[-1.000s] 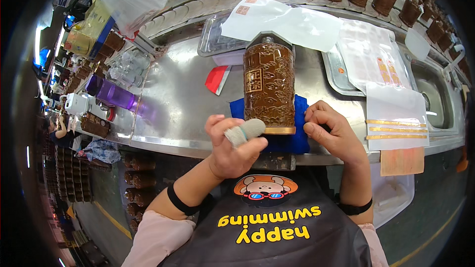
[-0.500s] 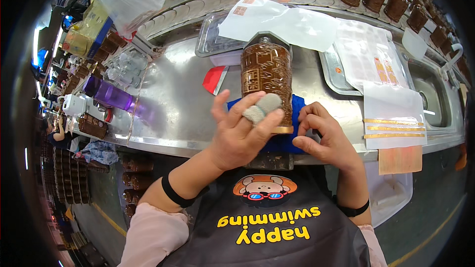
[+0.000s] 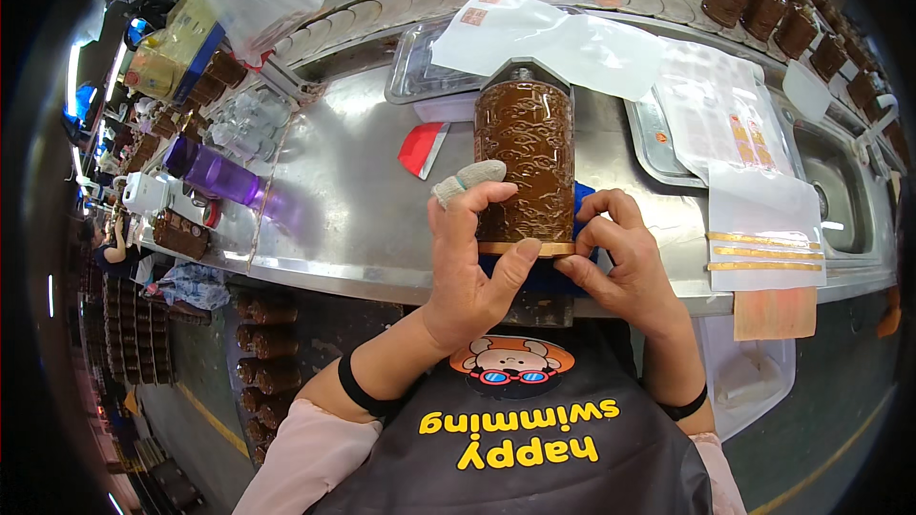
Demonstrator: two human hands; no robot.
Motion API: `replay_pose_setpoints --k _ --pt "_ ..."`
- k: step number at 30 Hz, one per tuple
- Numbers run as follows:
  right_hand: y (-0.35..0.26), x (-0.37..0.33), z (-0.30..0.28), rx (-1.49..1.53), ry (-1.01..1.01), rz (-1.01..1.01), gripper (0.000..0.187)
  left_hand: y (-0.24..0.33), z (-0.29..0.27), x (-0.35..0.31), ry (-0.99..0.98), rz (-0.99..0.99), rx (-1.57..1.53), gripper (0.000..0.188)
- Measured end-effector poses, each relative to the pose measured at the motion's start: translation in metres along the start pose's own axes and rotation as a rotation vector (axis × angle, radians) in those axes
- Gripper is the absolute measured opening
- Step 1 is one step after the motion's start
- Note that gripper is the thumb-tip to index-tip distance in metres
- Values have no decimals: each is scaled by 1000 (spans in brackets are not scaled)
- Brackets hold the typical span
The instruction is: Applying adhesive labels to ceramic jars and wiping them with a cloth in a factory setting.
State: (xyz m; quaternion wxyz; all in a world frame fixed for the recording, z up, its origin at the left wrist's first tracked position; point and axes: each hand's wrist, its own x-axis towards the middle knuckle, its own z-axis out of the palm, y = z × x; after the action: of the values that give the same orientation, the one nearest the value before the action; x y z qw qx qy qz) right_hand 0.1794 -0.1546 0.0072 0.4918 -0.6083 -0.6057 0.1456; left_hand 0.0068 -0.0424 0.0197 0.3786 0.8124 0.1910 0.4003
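Observation:
A brown, embossed, glossy bottle (image 3: pixel 525 153) lies on its side, its neck in a grey notched holder (image 3: pixel 524 70) and its base toward me. Blue cloth (image 3: pixel 582 195) shows beneath it. Around the base edge runs a gold strip (image 3: pixel 549 249). My left hand (image 3: pixel 472 262) grips the bottle's left side near the base, thumb on the gold strip; pale fabric covers one or more fingertips. At the strip's right end, my right hand (image 3: pixel 620 257) pinches with thumb and forefinger against the base edge. What lies between those fingertips is hidden.
A red and silver packet (image 3: pixel 423 149) lies left of the bottle. Clear trays (image 3: pixel 658 143) and white sheets hold gold strips (image 3: pixel 766 252) and stickers at the right, beside a sink (image 3: pixel 840 191). A purple bottle (image 3: pixel 215 175) stands left; more brown bottles (image 3: pixel 763 8) line the far conveyor.
The bottle has turned, so the square gold label on its left face is out of sight. My left hand slid from its top to its left side; my right hand closed in on the base.

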Motion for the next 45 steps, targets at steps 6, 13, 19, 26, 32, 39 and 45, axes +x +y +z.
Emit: replay_pose_setpoints --k 6,13,19,26,32,39,45 --pt "1 -1 0 12 4 16 27 4 5 0 7 -76 37 45" --pt "1 0 1 30 -3 19 27 2 6 3 23 40 136 44" --pt "2 -1 0 29 -6 20 27 -18 -7 -16 84 299 185 31" --pt "5 -2 2 50 -10 32 28 -20 -10 -27 10 672 655 21" --pt "5 -2 3 51 -7 27 28 -15 -4 -22 -49 731 720 21" --pt "2 -2 3 43 3 22 28 -9 -4 -29 13 590 576 25" --pt "4 -1 3 44 8 9 28 -12 -6 -33 -35 666 734 23"
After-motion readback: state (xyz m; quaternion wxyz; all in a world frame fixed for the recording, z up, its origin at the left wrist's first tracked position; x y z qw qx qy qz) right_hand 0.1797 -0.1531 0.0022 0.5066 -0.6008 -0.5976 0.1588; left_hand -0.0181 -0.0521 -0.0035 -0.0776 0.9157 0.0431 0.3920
